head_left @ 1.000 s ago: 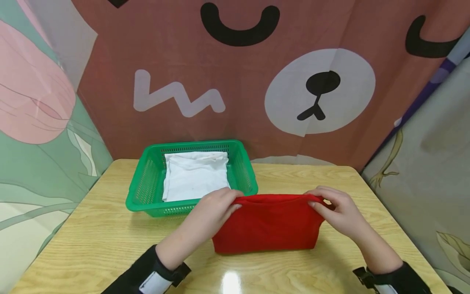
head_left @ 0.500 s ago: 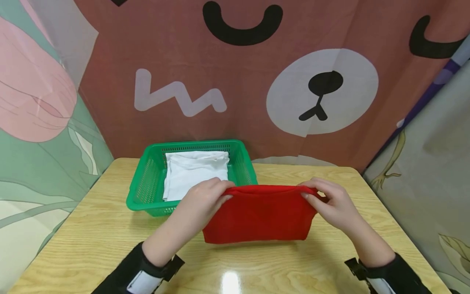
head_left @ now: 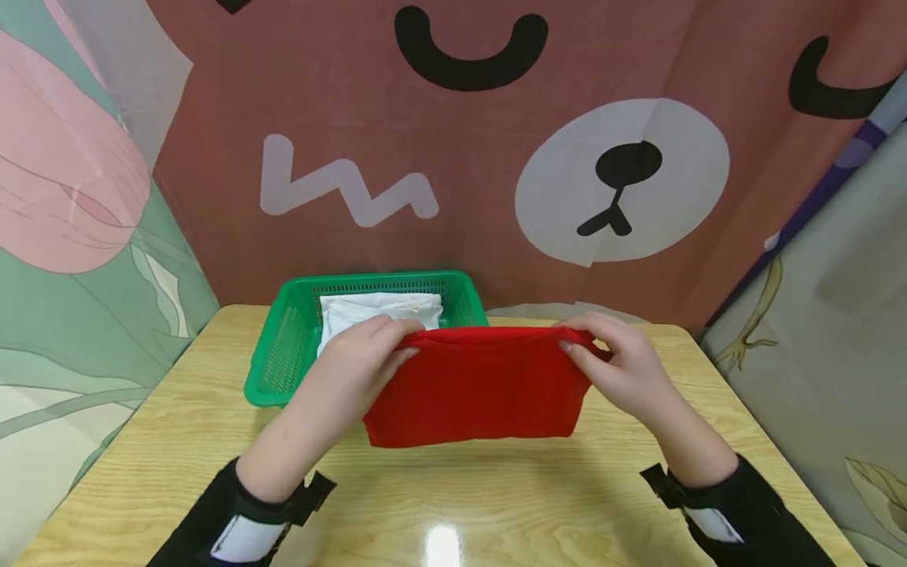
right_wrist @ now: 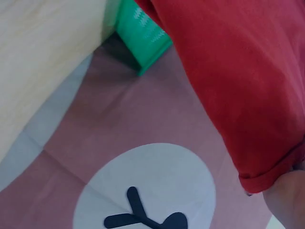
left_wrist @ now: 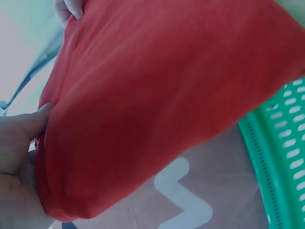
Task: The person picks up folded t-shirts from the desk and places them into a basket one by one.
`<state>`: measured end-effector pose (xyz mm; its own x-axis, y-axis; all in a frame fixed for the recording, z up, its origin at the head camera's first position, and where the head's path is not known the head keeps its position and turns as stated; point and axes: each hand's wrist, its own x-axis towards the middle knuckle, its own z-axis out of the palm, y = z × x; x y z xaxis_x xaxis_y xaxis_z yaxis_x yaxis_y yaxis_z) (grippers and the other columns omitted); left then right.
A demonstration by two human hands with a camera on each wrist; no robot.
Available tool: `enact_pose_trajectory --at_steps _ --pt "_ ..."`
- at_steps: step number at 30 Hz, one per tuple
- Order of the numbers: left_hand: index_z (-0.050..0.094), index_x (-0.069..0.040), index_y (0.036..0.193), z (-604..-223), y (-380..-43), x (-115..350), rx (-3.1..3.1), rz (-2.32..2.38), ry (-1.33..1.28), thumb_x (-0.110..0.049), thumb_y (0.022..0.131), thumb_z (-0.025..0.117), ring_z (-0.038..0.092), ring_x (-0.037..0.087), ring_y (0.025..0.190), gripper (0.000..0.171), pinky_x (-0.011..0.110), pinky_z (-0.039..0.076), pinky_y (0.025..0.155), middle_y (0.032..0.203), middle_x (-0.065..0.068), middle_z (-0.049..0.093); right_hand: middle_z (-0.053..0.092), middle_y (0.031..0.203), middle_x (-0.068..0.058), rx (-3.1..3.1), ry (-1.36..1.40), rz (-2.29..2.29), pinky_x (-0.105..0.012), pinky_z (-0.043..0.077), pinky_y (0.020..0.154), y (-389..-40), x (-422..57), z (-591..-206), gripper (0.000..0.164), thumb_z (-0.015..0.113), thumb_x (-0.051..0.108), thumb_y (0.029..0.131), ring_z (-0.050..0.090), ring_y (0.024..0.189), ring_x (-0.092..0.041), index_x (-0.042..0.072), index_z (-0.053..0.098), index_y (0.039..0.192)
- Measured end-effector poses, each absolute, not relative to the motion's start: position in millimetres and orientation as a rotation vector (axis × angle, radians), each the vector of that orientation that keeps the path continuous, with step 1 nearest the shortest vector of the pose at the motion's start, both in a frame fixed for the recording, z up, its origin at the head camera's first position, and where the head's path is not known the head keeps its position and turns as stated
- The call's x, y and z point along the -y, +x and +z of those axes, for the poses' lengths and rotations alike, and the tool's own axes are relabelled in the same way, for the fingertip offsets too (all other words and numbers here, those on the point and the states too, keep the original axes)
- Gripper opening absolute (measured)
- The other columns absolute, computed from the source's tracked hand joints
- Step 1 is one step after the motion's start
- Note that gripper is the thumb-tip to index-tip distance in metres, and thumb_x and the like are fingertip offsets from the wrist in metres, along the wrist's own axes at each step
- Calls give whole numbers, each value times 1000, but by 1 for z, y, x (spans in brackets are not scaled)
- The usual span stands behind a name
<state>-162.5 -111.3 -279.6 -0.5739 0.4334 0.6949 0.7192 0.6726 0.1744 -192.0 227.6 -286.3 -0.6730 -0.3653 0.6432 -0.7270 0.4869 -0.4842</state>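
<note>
A folded red cloth hangs above the table between my two hands. My left hand pinches its upper left corner, thumb on the near side. At the upper right corner, my right hand grips the cloth the same way. In the left wrist view the red cloth spreads across most of the picture, with the left thumb against its edge. Behind it stands a green basket holding a folded white cloth; the red cloth and left hand hide part of both.
The wooden table lies under the arms. A brown curtain with a printed bear face hangs behind the table, and patterned fabric stands along both sides.
Both hands have raised the red cloth and carried it left and away from me, towards the basket. It now covers the basket's front right part and more of the white cloth.
</note>
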Motion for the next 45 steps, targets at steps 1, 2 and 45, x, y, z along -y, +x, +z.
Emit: enact_pose_trajectory --at_steps 1,2,45 --pt "70 -6 119 -277 -162 113 2251 -593 -881 -8 89 82 71 19 88 32 32 64 75 99 5 75 73 102 -9 2273 894 1053 -16 60 70 -192 -225 -284 24 71 -13 90 65 88 -1 2 74 108" --pt "70 -6 119 -276 -162 115 2242 -589 -880 -8 89 81 71 20 88 32 32 64 76 100 6 75 74 102 -9 2269 888 1052 -16 60 70 -193 -223 -283 23 71 -13 90 64 88 -1 2 75 107" --pt "71 -3 115 -240 -176 173 2183 -569 -586 1 94 74 68 30 92 22 51 62 80 101 15 73 75 106 -14 2262 915 1011 -31 58 74 -248 -139 -240 15 71 2 96 67 90 -24 1 76 111"
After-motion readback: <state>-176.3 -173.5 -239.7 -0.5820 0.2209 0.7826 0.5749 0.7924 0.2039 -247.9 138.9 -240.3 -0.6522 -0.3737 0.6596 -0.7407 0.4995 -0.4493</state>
